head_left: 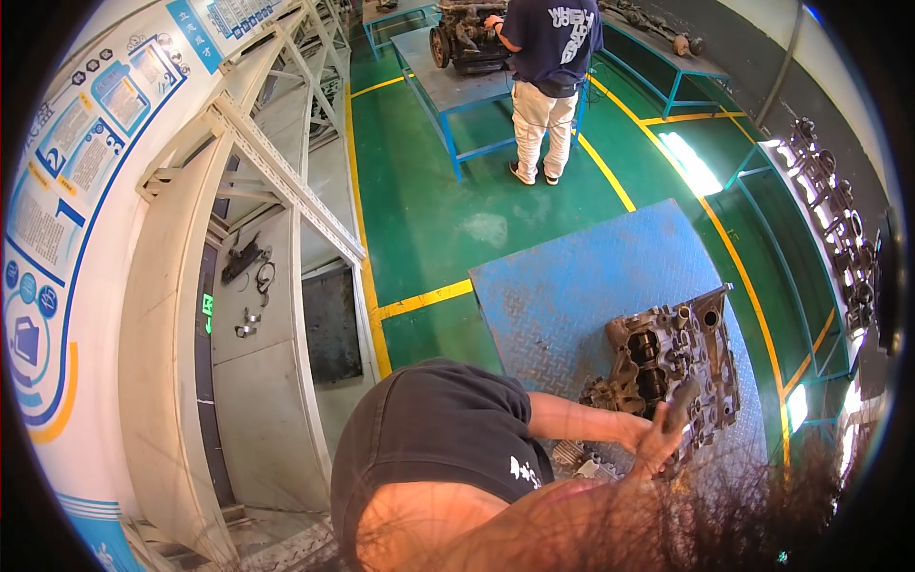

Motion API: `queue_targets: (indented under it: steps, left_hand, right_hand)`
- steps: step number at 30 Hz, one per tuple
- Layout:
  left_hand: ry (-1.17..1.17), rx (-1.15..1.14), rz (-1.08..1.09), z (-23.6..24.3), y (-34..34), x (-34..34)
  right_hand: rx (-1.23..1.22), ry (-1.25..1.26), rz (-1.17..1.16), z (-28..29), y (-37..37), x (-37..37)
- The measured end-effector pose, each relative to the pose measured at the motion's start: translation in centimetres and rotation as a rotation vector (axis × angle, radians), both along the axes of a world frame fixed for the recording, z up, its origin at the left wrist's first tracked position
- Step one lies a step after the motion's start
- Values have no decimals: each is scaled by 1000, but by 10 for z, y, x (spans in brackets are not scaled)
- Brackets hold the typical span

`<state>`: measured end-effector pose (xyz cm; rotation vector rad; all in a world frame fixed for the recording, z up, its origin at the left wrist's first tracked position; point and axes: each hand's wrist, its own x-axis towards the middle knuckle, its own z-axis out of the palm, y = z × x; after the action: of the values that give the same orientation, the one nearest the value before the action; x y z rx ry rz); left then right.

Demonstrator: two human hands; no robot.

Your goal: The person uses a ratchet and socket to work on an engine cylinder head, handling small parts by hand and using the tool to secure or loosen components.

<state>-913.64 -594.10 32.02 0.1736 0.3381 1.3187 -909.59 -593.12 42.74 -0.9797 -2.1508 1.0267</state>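
A worn grey-brown engine block (688, 357) with open cylinder bores rests on a blue steel plate. My right hand (652, 450) is closed around a dark, thick cylindrical piece (681, 404), perhaps a tool's handle, held over the block's near side. My left forearm reaches in from the left, below the block. My left hand (627, 429) meets the right one; its fingers are hidden, so its grip does not show. Small metal parts (572, 452) lie just below the hands. Hair covers the lower right of the view.
The blue checkered plate (562, 276) has raised edges above the green floor. Cream metal shelving (176, 334) runs along the left. Ahead, a co-worker (548, 86) stands at a blue-legged bench (424, 57) with another engine (467, 38). At right, a rack (762, 205) carries metal parts.
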Motion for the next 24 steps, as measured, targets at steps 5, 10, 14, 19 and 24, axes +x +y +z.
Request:
queue_targets:
  steps: [5,10,14,19,24]
  left_hand:
    - [-181,64,-42,-17,0,-11]
    - [-190,-178,-69,3,8,-11]
    - [-166,-64,-46,-20,13,-19]
    - [-172,-77,-42,0,7,-12]
    - [-261,-161,-79,-15,6,-13]
  right_hand:
    - [77,499,-373,-38,-16,-13]
    - [-466,1042,-555,-28,-24,43]
    - [-465,971,-453,11,-37,25]
    - [-212,5,136,-9,0,-13]
    - [-184,423,-310,30,-38,11]
